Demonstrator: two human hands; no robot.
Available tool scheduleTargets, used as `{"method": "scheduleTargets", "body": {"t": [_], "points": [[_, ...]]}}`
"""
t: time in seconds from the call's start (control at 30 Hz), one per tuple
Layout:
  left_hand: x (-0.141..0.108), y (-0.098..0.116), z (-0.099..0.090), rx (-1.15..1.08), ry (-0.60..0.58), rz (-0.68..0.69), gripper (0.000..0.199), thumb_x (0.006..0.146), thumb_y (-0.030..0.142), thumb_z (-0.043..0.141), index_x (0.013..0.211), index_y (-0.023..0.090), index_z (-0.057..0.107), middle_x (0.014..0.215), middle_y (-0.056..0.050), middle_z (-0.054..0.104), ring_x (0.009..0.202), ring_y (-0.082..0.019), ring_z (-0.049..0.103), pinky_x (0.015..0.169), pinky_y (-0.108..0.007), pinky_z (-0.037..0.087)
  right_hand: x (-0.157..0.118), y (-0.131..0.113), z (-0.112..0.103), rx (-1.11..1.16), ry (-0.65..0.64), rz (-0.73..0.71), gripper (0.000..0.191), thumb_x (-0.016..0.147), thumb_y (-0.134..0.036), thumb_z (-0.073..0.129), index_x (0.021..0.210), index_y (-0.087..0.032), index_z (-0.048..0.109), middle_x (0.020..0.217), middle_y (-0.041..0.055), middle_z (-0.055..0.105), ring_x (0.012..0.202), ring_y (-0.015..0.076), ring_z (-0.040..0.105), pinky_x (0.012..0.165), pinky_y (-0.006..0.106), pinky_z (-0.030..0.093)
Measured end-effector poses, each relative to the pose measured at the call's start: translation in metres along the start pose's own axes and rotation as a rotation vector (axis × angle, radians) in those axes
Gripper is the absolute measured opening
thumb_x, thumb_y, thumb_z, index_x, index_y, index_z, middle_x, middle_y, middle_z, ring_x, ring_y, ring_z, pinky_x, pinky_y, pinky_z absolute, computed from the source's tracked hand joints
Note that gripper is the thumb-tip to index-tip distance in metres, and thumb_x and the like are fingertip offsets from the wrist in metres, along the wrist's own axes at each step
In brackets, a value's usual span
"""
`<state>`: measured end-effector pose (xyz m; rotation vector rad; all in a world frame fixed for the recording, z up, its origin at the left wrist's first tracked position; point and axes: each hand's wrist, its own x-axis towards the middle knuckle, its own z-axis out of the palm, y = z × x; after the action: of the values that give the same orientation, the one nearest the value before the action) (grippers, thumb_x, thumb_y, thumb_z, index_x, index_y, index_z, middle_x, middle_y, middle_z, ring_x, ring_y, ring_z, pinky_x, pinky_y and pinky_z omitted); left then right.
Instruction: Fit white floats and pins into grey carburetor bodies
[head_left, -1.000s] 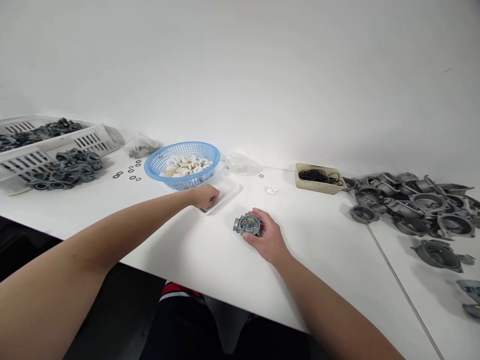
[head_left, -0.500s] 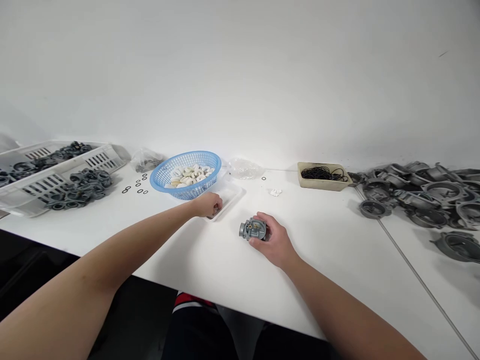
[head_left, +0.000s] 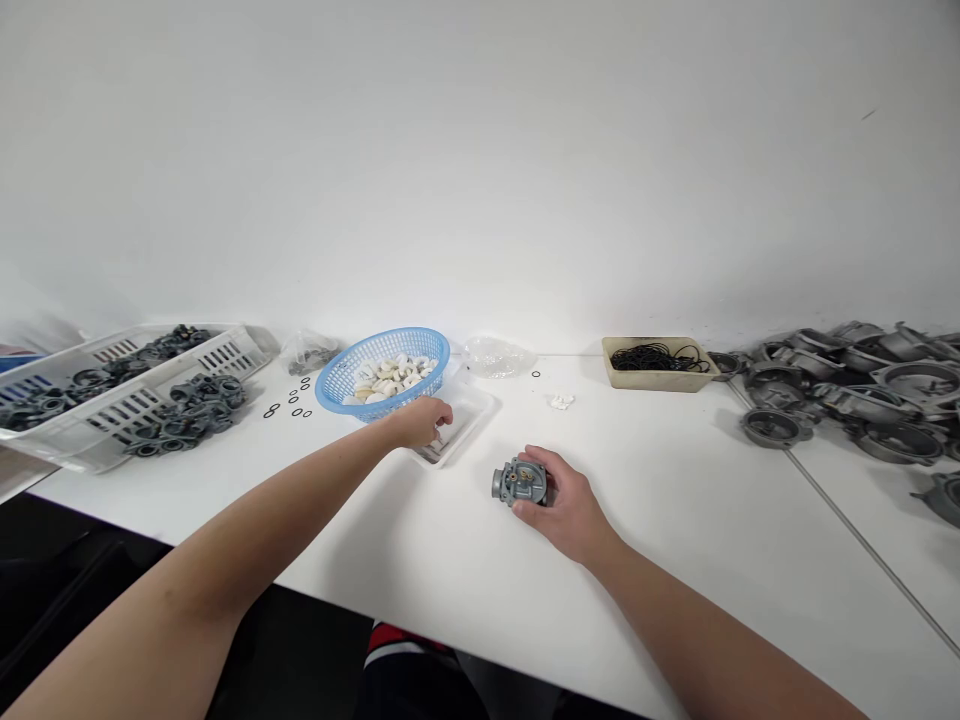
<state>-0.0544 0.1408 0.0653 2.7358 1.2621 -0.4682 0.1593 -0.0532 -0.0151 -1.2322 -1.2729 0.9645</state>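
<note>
My right hand [head_left: 564, 502] is wrapped round a grey metal carburetor body [head_left: 525, 484], its open inside with small brass parts turned up, low over the table. Over the shallow white tray [head_left: 471, 425] is my left hand [head_left: 426, 421], fingers pinched together and pointing down. What those fingertips hold, if anything, is too small to make out; small slim pieces lie in the tray beneath them. Just behind the tray stands a blue plastic basket [head_left: 330, 395] with white and cream carburetor floats [head_left: 394, 378] inside.
At left a white crate [head_left: 82, 445] holds grey castings, more heaped beside it. Rubber rings [head_left: 298, 412] and plastic bags [head_left: 495, 357] lie near the basket. Small white pieces [head_left: 561, 401] and a beige bin [head_left: 656, 380] of black rings stand right of centre. Metal bowls [head_left: 877, 390] pile up at right.
The whole view has shifted slightly, so everything sits lower and further right. My left hand has lifted a little in the tray; my right hand keeps its hold on the carburetor body.
</note>
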Motion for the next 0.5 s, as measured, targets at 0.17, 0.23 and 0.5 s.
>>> {"method": "scheduleTargets", "body": {"t": [0.17,0.23,0.5], "points": [[0.004,-0.012,-0.003,0.06,-0.078,0.049,0.049,0.058,0.009,0.058,0.105,0.022,0.066,0.096,-0.005,0.068,0.084,-0.021,0.06,0.067,-0.025,0.043,0.0,-0.001,0.0,-0.006,-0.02,0.003,0.062,0.068,-0.025,0.073,0.125,-0.022,0.048,0.123,0.0086,0.058,0.105,0.0278,0.061,0.093,0.045,0.05],[0.006,-0.012,0.003,0.079,-0.09,0.074,0.051,0.056,0.006,0.058,0.103,0.022,0.068,0.097,-0.006,0.068,0.084,-0.021,0.06,0.068,-0.025,0.042,0.0,-0.001,0.0,-0.016,-0.018,-0.005,0.061,0.069,-0.025,0.073,0.124,-0.022,0.048,0.122,0.0086,0.059,0.105,0.0278,0.061,0.093,0.045,0.05],[0.003,-0.005,0.019,0.133,-0.051,0.116,0.03,0.058,0.001,0.054,0.075,0.02,0.07,0.073,-0.003,0.067,0.067,-0.016,0.057,0.059,-0.024,0.035,-0.001,-0.001,0.0,-0.032,-0.018,-0.007,0.058,0.07,-0.026,0.072,0.123,-0.026,0.048,0.123,0.0057,0.058,0.106,0.0259,0.06,0.093,0.043,0.05]]}}
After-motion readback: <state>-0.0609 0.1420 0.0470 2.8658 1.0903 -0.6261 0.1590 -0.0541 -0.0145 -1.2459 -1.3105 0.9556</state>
